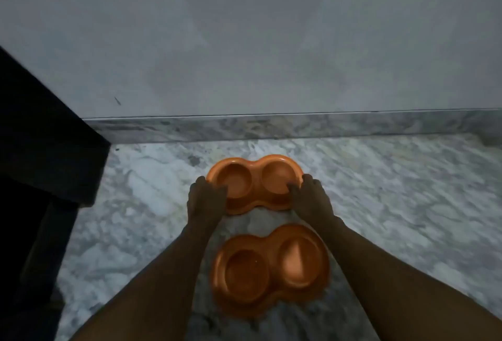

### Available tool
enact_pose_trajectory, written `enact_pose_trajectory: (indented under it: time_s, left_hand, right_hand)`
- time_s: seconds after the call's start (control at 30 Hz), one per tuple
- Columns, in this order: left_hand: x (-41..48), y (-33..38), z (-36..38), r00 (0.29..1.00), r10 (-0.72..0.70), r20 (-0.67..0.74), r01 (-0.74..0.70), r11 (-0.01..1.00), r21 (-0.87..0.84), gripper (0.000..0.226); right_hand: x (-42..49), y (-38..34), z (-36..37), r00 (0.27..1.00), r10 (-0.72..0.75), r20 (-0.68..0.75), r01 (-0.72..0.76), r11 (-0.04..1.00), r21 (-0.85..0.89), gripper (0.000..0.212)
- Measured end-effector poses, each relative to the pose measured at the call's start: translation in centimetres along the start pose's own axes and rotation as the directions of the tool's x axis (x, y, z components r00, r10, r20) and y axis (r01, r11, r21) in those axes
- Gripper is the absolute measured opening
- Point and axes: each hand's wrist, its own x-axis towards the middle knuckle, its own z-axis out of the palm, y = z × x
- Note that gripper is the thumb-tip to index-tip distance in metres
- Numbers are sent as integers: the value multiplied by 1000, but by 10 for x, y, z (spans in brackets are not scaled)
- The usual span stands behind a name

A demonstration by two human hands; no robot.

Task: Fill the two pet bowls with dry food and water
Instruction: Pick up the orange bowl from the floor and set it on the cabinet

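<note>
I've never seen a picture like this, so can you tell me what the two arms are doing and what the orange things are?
There is no machine here. The picture comes from a camera worn on a person's head, looking forward and down, so you see their own two arms reaching out.

On the marble floor, near a grey wall, lie two orange pet dishes, each with two round hollows. The far dish is the one being held: the left hand grips its left end and the right hand grips its right end, with the thumb in the right hollow. The near dish lies between the arms, and nobody is touching it.

I see no food in any hollow; the picture is too dim to rule out water. A dark shape stands on the left; I cannot tell what it is.
</note>
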Motion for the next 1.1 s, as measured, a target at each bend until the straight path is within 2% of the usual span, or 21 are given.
enact_pose_trajectory:
  time_s: [0.1, 0.17, 0.3, 0.53, 0.73, 0.83, 0.97, 1.03, 1.1]
  left_hand:
    - [27, -15, 28, 999, -41, -28, 39, 996, -75, 67]
    - [40, -26, 42, 997, -69, -28, 66, 993, -99, 69]
    - [50, -41, 56, 994, -79, -78, 74, 995, -62, 69]
    - [56, -42, 63, 989, -130, -72, 123, 987, -100, 49]
    - [43, -36, 56, 980, -180, -88, 166, 976, -141, 47]
    - [39, -28, 45, 977, -182, -110, 162, 973, -165, 48]
    - [33, -10, 22, 977, -168, -128, 142, 972, -189, 51]
    - [23, 1, 5, 979, -156, -129, 125, 967, -220, 54]
    - [6, 15, -17, 981, -149, -127, 115, 963, -242, 56]
  right_hand:
    - [22, 13, 20, 995, 86, -44, -81, 991, 110, 51]
    - [33, 19, 31, 988, 152, -24, -145, 972, 186, 55]
    - [46, 28, 41, 977, 213, -34, -200, 954, 224, 62]
    - [46, 25, 50, 979, 166, -120, -143, 974, 176, 39]
    - [36, 24, 42, 980, 143, -136, -113, 971, 208, 37]
    - [32, 17, 32, 972, 196, -128, -145, 933, 328, 46]
    - [29, 6, 10, 956, 275, -104, -199, 866, 458, 72]
    - [20, -3, -6, 950, 298, -96, -220, 854, 470, 64]
    - [2, -16, -29, 953, 291, -87, -217, 852, 476, 45]
